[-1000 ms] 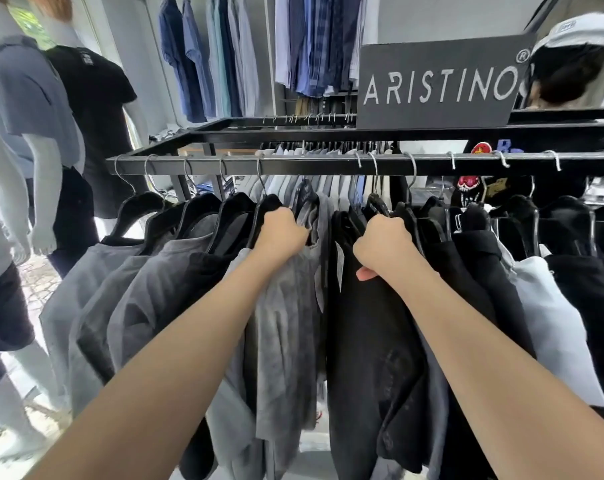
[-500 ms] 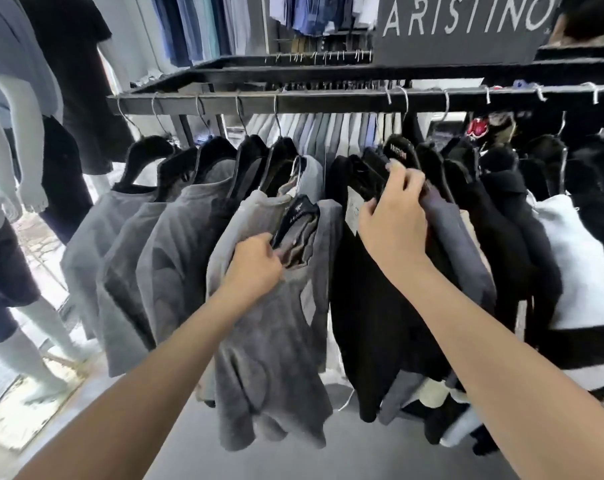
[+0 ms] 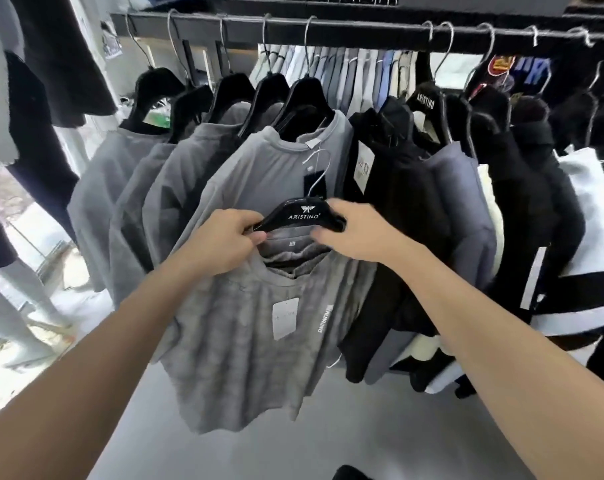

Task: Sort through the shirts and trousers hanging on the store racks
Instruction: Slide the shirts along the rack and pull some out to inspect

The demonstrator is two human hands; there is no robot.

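— Gripping what, the left hand [image 3: 224, 240]?

— The left end of a black hanger [image 3: 302, 216] printed ARISTINO. Thumb and fingers pinch it.

— And the right hand [image 3: 362, 233]?

— It holds the hanger's right end, curled over the top edge. The fingertips are blurred, so I cannot tell exactly how they lie underneath.

— What hangs from it?

— A mottled grey T-shirt [image 3: 238, 348], front toward the camera. A white price tag [image 3: 286, 318] dangles over the chest, and just right of the tag runs a vertical line of white lettering, too small to read.

— Is that shirt on the rack?

— No. The hanger's wire hook [image 3: 319, 171] stands free in the air, well below the dark rail [image 3: 362, 31], and the shirt is nearer than the hanging row.

— What does the rail carry?

— On the left, plain grey shirts [image 3: 265, 178] on black hangers, packed close, the rightmost one directly behind the held shirt. On the right, black garments [image 3: 401, 195], then a blue-grey one [image 3: 456, 209] among them, more black beyond it, and a white garment with black bands [image 3: 584, 216] at the far right edge.

— Anything farther back?

— A second row of pale garments [image 3: 356, 74], seen edge-on between the hooks. Shirts or trousers, I cannot tell.

— And around the rack?

— A mannequin's white leg [image 3: 16, 299] at the left edge, with dark clothing hanging above it. A grey floor [image 3: 328, 438] lies below the arms.
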